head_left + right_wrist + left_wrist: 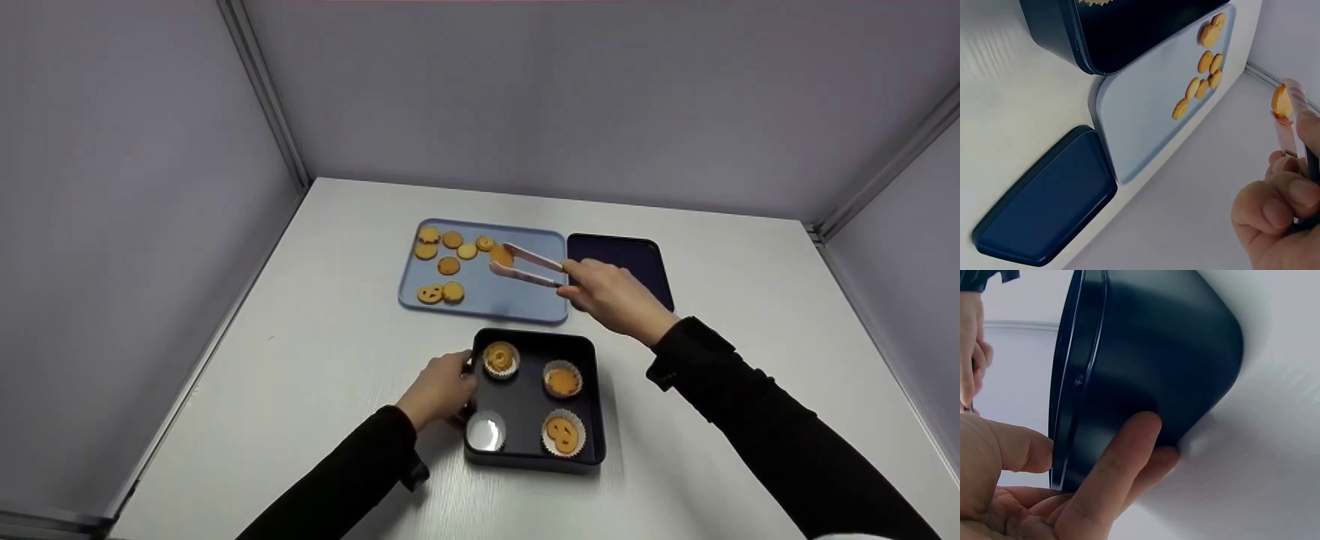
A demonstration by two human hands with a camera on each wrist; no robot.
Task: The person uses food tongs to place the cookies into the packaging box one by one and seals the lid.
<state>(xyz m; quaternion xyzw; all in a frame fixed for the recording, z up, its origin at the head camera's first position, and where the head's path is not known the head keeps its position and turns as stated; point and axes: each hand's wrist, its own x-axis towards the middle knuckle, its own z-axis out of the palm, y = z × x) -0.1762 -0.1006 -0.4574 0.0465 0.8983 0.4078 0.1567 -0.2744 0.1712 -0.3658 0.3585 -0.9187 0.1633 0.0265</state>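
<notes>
My right hand (611, 294) grips a pair of pale pink tongs (531, 277). Between the tongs' tips is a golden cookie (1282, 101), which shows raised off the blue tray in the right wrist view. With its thumb at the rim and fingers against the outer wall, my left hand (442, 386) holds the left side of a dark square tin (525, 409). Inside the tin, a swirl cookie (500, 358), a flower-edged cookie (562, 381) and a pretzel-shaped cookie (562, 435) sit in white paper cups. A shiny, pale cup (486, 432) stands at its near left corner.
Behind the tin lies a light blue tray (510, 304), with several cookies (448, 265) mostly on its left half. A dark blue lid (630, 259) lies to the tray's right, partly behind my right hand. Grey panels (555, 112) enclose the white table (315, 300).
</notes>
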